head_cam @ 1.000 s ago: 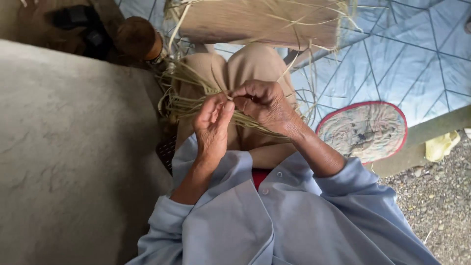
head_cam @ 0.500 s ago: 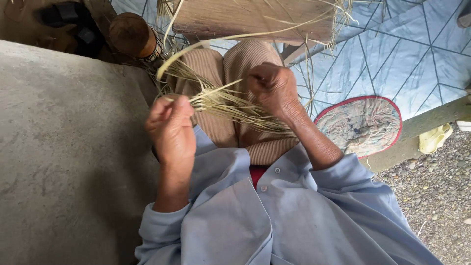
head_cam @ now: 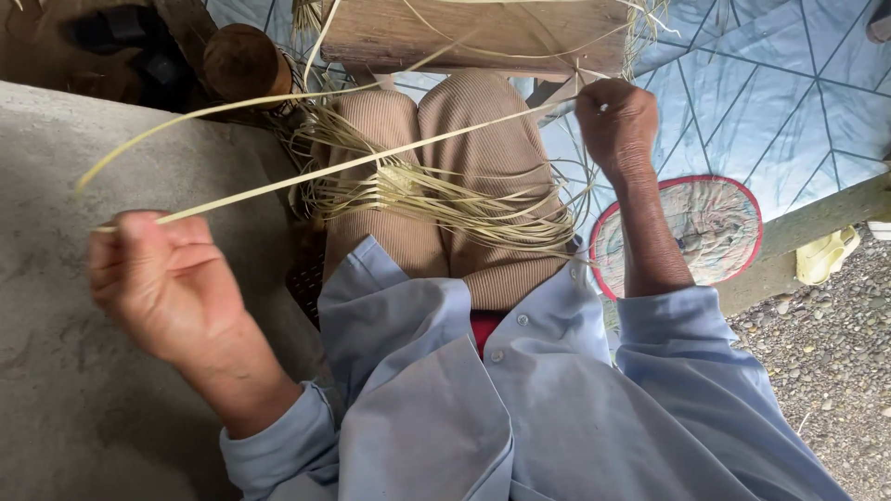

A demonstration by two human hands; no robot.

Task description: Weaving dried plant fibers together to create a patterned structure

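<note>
**A:** Where's the strip sitting?

**B:** From my feed, the pale straw strip point(head_cam: 353, 165) stretches taut across my knees. My left hand point(head_cam: 167, 283) is fisted, its end pinched at the thumb and curled fingers. My right hand point(head_cam: 615, 121) grips the other end, fingers closed. The woven straw bundle point(head_cam: 445, 199) lies on my lap beneath it.

1 view only, from the head, facing steeply down onto the lap and close to it. The left hand point(head_cam: 167, 283) sits nearest the lens at lower left, the right hand point(head_cam: 617, 121) farther off at upper right. Beyond the fingertips lie a wooden block point(head_cam: 473, 32) and blue tarp point(head_cam: 789, 93).
</note>
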